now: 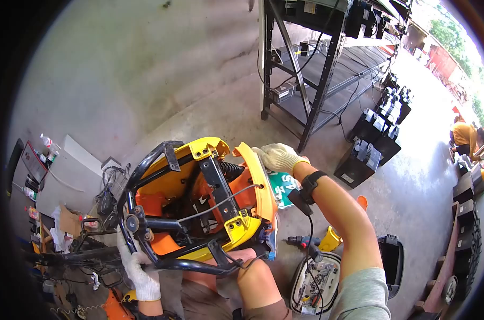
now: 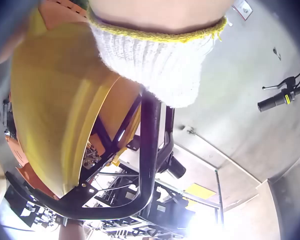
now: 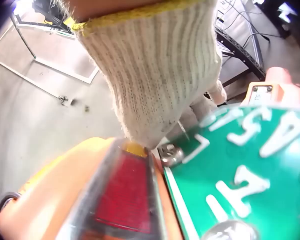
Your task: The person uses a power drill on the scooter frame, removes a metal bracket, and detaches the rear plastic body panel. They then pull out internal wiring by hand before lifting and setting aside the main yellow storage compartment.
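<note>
A scooter-like body with yellow panels (image 1: 247, 229) and a black tubular frame (image 1: 186, 265) is tilted in front of the person. The left hand (image 1: 140, 272), in a white knit glove, grips the tube at the lower left; in the left wrist view its cuff (image 2: 155, 65) covers the fingers above the black tube (image 2: 149, 145). My gloved right hand (image 1: 280, 157) holds the upper end of the curved yellow-orange panel (image 1: 259, 186), beside a green plate (image 1: 282, 188). In the right wrist view, the glove (image 3: 160, 75) meets the plate's (image 3: 260, 165) edge near a red reflector (image 3: 127, 195), with fingertips partly hidden.
Black metal shelving (image 1: 327, 69) stands behind, with several black batteries (image 1: 359, 162) on the floor at right. An open tool case (image 1: 315, 282), a drill (image 1: 300, 241) and a black case (image 1: 391, 264) lie lower right. Another person (image 1: 463, 136) crouches far right.
</note>
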`<state>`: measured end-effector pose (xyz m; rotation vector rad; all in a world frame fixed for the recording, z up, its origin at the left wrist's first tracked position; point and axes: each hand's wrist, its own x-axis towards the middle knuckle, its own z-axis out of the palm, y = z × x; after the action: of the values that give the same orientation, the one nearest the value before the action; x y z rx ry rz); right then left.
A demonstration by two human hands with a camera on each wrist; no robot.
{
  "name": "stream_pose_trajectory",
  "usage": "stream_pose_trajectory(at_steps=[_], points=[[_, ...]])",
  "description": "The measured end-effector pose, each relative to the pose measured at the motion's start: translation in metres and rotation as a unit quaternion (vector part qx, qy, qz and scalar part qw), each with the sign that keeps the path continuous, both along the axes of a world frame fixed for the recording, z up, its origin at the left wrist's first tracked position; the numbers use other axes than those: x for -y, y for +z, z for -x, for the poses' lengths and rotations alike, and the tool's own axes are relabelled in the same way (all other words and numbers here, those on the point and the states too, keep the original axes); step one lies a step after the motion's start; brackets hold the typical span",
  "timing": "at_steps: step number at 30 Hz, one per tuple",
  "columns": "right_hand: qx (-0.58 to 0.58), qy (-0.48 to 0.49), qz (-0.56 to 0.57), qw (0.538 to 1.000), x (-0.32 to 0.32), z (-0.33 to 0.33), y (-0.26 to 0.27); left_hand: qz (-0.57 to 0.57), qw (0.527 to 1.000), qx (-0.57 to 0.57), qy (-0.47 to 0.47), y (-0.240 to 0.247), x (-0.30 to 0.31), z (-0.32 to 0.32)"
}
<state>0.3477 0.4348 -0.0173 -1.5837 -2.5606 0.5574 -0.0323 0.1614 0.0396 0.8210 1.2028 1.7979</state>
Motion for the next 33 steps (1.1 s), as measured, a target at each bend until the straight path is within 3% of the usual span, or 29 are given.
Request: stream_pose_trajectory(at_steps=[3, 4, 5, 7, 8, 9, 10, 13, 16, 19, 21, 24, 25, 27, 28, 33], points=[[0.041, 0.130, -0.055, 0.989, 0.010, -0.002, 0.012, -0.026, 0.999, 0.015, -0.030, 0.004, -0.001, -0.002], [-0.028, 0.097, -0.101, 0.990, 0.021, -0.004, 0.009, -0.019, 1.000, 0.017, -0.015, 0.008, 0.000, -0.007], [-0.023, 0.099, -0.105, 0.989, 0.033, -0.008, 0.009, -0.012, 1.000, 0.019, 0.001, 0.011, 0.002, -0.010], [-0.183, -0.117, -0.045, 0.975, 0.078, -0.003, 0.048, 0.017, 0.999, 0.001, 0.027, 0.019, 0.005, -0.014], [-0.274, -0.242, 0.032, 0.930, 0.099, 0.001, 0.059, 0.022, 0.999, -0.012, 0.035, 0.019, 0.007, -0.012], [-0.279, -0.199, -0.043, 0.938, 0.104, -0.009, 0.033, 0.024, 0.999, -0.025, 0.042, 0.017, 0.005, -0.011], [-0.268, -0.275, -0.021, 0.923, 0.123, -0.004, 0.039, 0.008, 0.998, -0.012, 0.065, 0.013, 0.003, -0.009], [-0.268, -0.319, 0.008, 0.909, 0.190, 0.015, 0.071, 0.022, 0.997, -0.049, 0.057, 0.035, 0.003, -0.011], [-0.294, -0.381, 0.032, 0.876, 0.204, 0.022, 0.053, -0.093, 0.994, 0.002, 0.064, 0.039, -0.009, -0.010], [-0.343, -0.400, 0.096, 0.845, 0.210, 0.031, 0.037, -0.086, 0.993, 0.078, -0.019, 0.060, -0.009, -0.017], [-0.323, -0.387, 0.087, 0.859, 0.215, 0.033, 0.031, -0.106, 0.987, 0.106, -0.061, 0.067, -0.009, -0.022], [-0.275, -0.390, 0.044, 0.877, 0.212, 0.038, 0.031, 0.005, 0.969, 0.237, -0.073, 0.088, -0.010, -0.029], [-0.277, -0.391, 0.043, 0.876, 0.210, 0.038, 0.032, 0.005, 0.969, 0.235, -0.074, 0.094, -0.012, -0.030], [-0.237, -0.403, 0.028, 0.883, 0.204, 0.039, 0.027, -0.033, 0.945, 0.277, -0.172, 0.104, -0.015, -0.031], [-0.241, -0.399, 0.022, 0.884, 0.202, 0.040, 0.023, -0.004, 0.945, 0.285, -0.162, 0.115, -0.018, -0.040], [-0.257, -0.404, -0.025, 0.878, 0.190, 0.044, -0.009, 0.032, 0.904, 0.292, -0.309, 0.149, -0.041, -0.078]])
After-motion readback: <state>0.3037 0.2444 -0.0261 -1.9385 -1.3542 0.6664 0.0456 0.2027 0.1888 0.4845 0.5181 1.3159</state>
